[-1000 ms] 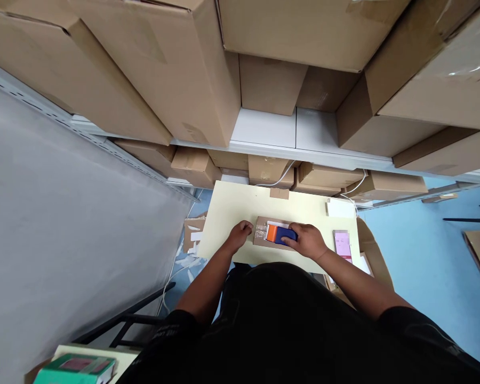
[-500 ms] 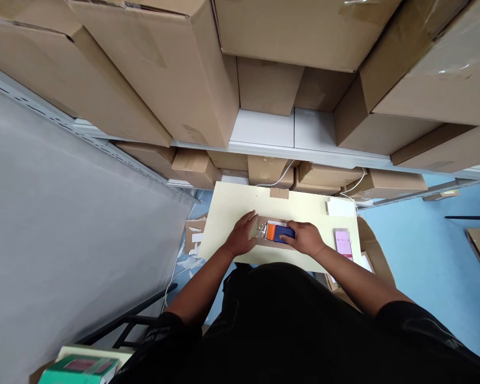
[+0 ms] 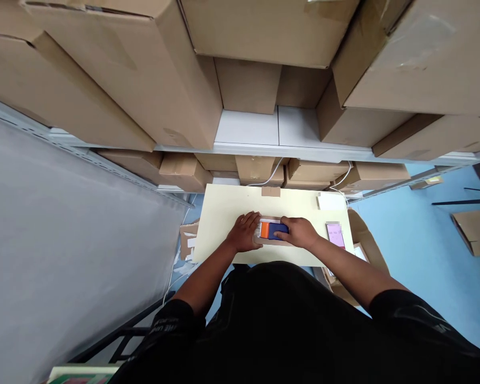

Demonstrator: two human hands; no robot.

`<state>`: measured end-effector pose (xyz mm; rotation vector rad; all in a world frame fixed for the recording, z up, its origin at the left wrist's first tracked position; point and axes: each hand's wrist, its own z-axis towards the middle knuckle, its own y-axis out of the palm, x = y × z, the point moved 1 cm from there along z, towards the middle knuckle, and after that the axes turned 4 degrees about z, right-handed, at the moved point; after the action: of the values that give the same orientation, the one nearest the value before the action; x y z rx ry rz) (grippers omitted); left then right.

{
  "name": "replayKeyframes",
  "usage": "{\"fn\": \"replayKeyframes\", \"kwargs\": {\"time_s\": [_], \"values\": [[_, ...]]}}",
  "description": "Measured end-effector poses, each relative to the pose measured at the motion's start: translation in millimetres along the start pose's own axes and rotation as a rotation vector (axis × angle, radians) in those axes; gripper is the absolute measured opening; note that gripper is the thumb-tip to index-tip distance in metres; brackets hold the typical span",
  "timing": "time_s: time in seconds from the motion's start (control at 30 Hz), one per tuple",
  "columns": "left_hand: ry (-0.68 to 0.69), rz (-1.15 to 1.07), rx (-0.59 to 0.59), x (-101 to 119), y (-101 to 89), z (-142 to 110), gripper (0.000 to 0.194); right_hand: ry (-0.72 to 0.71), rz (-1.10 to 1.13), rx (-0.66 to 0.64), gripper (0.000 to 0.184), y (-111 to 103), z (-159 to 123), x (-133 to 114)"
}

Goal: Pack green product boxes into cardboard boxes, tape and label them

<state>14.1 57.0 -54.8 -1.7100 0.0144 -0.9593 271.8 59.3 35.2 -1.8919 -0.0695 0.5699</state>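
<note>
A narrow brown cardboard box (image 3: 272, 242) lies on the pale yellow tabletop (image 3: 218, 213). Over its left end spreads my left hand (image 3: 245, 233), fingers along the far edge and thumb near the close edge, gripping it. My right hand (image 3: 300, 231) is closed around the right end of a blue-and-orange tape dispenser (image 3: 270, 230), which sits low over the box. Clear, shiny film shows at the dispenser's orange end, close beside my left palm. The box's left end is hidden under that hand.
A phone (image 3: 335, 234) with a pink screen lies at the table's right, below a white box (image 3: 331, 201). A small cardboard piece (image 3: 271, 191) is at the far edge. Shelves (image 3: 248, 128) stacked with cartons stand ahead. An open carton (image 3: 368, 240) stands on the right.
The tape dispenser has come closer to my left hand, and less clear film shows between them. My left hand now lies further over the box's end. The whole view has shifted slightly.
</note>
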Motion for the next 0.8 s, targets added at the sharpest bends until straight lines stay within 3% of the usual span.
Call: {"fn": "replayKeyframes", "kwargs": {"time_s": [0.53, 0.8], "values": [[0.003, 0.040, 0.012, 4, -4.2, 1, 0.114, 0.034, 0.059, -0.015, 0.038, -12, -39, 61], [0.027, 0.239, -0.021, -1, 0.2, 0, 0.118, 0.155, 0.058, -0.034, 0.039, -16, -85, 130]]}}
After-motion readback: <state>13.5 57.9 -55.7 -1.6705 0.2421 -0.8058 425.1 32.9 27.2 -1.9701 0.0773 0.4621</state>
